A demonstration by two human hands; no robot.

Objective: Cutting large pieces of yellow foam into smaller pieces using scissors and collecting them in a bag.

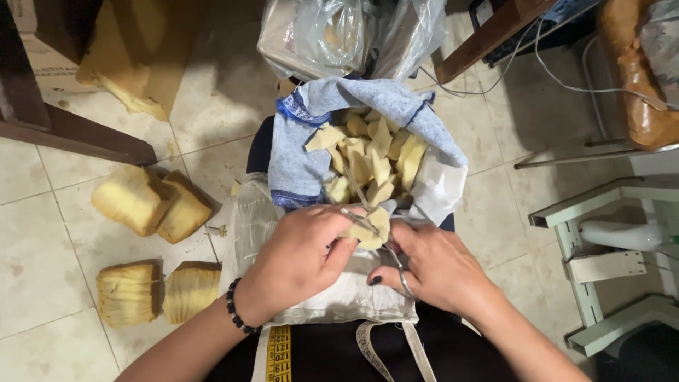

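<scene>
Beige tiled floor (42,233) spreads under the scene, stained in places, with a dark wooden furniture leg (78,134) crossing the upper left. On the tiles at the left lie four tied bundles of pale yellow dried husk (152,205), two above and two below. A clear crumpled plastic bag (332,35) sits at the top, and a white metal frame (601,262) stands at the right edge with thin white cables (566,85) trailing above it.

Seen from above, the person sits with a white sack (339,301) spread over the lap, and a yellow measuring tape (280,354) hangs down at the bottom of the view. Just beyond the hands, a blue-grey cloth with a darker blue border (304,163) is folded back over an open white bag heaped with cut pale yellow husk pieces (371,163).

The left hand (300,258), with a black bead bracelet (237,311) at the wrist, is closed on a small pale yellow husk piece (371,228), pinching it from the left. The right hand (438,269) is wrapped around the handles of slim metal scissors (385,244), whose blades run up across that piece toward the heap. Both hands sit close together, nearly touching, directly over the sack.
</scene>
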